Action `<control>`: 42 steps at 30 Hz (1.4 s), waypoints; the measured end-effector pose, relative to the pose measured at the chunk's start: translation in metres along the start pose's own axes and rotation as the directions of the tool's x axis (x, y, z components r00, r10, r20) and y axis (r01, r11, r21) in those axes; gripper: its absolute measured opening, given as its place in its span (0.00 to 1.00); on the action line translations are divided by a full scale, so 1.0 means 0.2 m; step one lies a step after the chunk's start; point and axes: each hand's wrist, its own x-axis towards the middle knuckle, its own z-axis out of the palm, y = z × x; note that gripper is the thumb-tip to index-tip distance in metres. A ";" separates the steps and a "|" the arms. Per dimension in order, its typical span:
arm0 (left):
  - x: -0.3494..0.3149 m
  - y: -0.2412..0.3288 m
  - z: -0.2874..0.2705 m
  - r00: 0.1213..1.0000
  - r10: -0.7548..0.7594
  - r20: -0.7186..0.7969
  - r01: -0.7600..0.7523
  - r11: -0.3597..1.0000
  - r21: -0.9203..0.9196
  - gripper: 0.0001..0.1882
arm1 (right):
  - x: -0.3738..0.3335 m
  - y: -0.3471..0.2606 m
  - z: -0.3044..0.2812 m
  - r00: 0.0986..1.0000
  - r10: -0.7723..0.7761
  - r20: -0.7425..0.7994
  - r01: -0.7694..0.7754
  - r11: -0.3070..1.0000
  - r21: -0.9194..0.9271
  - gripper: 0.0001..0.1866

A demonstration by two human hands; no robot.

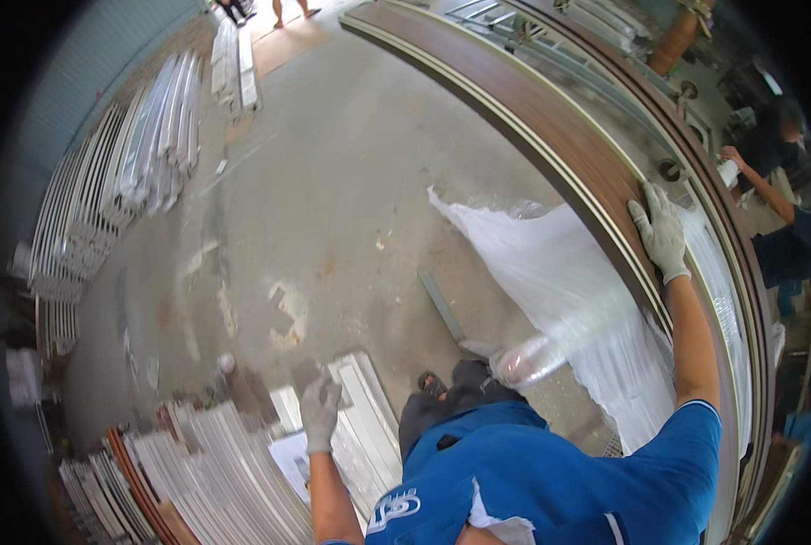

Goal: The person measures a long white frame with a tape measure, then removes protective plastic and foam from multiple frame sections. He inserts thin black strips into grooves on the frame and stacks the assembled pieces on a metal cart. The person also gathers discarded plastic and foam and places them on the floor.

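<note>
A long brown wood-look panel with cream edges [551, 118] runs from the top of the head view down along my right side. My right hand [662, 234], in a pale work glove, lies on its surface near the right-hand edge, fingers stretched out and thumb apart. My left hand [320, 416], also gloved, hangs at the lower middle, away from the panel. Its fingers are curled, with a small grey-brown patch at their tips; whether that is a held piece is hard to make out. White plastic wrapping [551, 272] drapes from beneath the panel to the floor.
White and brown strips [224, 454] lie stacked at the lower left, with white profiles [365, 409] beside my left hand. Wrapped profile bundles [151, 136] stand along the left wall. A grey metal bar [440, 304] is on the floor. Another person [787, 227] works at the right.
</note>
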 end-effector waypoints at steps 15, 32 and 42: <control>1.36 0.37 0.13 0.846 0.237 0.478 -0.268 0.963 -0.002 0.27 | 0.00 -0.13 -0.04 0.976 0.218 -0.008 -0.218 0.975 -0.036 0.29; 3.48 1.07 0.05 0.910 0.267 0.318 0.070 0.656 -0.751 0.34 | 1.51 -1.25 0.40 0.960 0.240 -0.145 -0.182 0.928 0.326 0.11; 4.64 1.88 0.01 0.836 0.309 0.452 0.282 0.465 -0.839 0.26 | 2.49 -1.89 0.69 0.970 0.236 -0.054 -0.188 0.877 0.442 0.08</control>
